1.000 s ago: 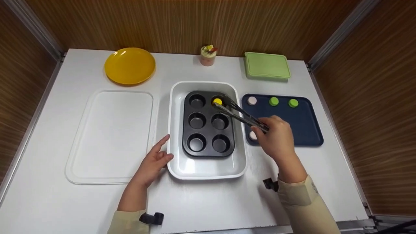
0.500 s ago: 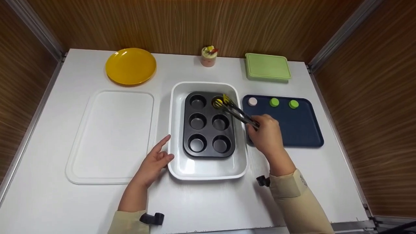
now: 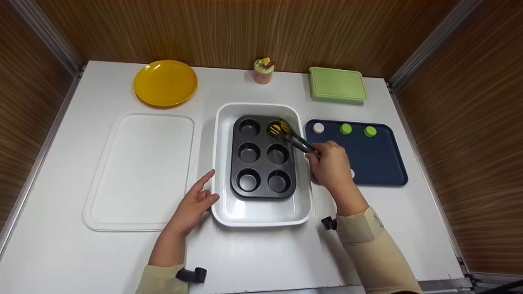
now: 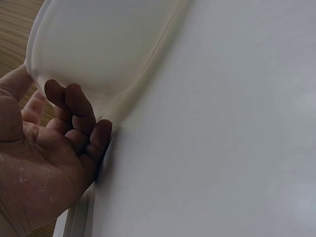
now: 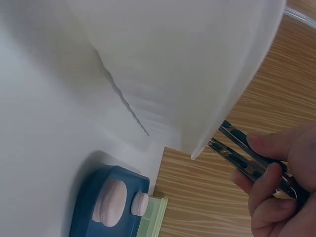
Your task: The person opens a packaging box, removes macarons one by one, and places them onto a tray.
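A black six-cup muffin tin (image 3: 264,157) lies inside a deep white rectangular basin (image 3: 302,204). In its back right cup sits a small yellow macaron (image 3: 276,129). My right hand (image 3: 330,165) grips black tongs (image 3: 299,143) partway along the arms, thumb and fingers on them in the right wrist view. The tongs' two heads reach into that cup a little apart, one overlapping the yellow macaron. My left hand (image 3: 195,207) rests at the basin's left wall, index finger and thumb tip at the rim, the other fingers loosely bent below it in the left wrist view.
Right of the basin, a dark blue tray (image 3: 382,159) bears pink macarons (image 3: 318,128) and green ones (image 3: 346,129). A white tray (image 3: 141,171) lies left. Behind stand a yellow plate (image 3: 165,83), a dessert cup (image 3: 263,72) and a green lidded box (image 3: 338,84).
My right hand and the tongs have shifted left, so the heads sit farther over the cup. A front pink macaron on the blue tray is now hidden, another partly uncovered. My left hand stays put.
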Motion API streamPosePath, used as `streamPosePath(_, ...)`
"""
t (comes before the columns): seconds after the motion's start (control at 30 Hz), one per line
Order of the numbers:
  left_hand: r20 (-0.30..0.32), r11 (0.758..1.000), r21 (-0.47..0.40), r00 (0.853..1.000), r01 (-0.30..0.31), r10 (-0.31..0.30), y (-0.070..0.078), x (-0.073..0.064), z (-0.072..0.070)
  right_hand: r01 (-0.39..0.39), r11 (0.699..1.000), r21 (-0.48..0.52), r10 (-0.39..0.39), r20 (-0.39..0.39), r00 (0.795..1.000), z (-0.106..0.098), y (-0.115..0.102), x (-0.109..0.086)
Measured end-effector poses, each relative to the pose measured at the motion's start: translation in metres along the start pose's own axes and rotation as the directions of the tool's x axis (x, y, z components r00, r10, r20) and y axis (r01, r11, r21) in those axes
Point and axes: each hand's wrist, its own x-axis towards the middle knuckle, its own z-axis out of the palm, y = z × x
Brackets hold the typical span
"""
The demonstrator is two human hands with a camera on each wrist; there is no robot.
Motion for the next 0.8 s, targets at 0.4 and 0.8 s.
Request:
streamPosePath(0.4,-0.003,1.000,-0.007,1.000,-0.013,0.013,-0.001,0.001,0.001,-0.028,0.997,-0.075,0.035,0.090,0.995,0.002,-0.005,0.011)
streamPosePath(0.8,0.002,1.000,0.010,1.000,-0.010,0.010,-0.002,0.002,-0.001,-0.022,0.997,-0.072,0.027,0.070,0.997,0.007,-0.003,0.010)
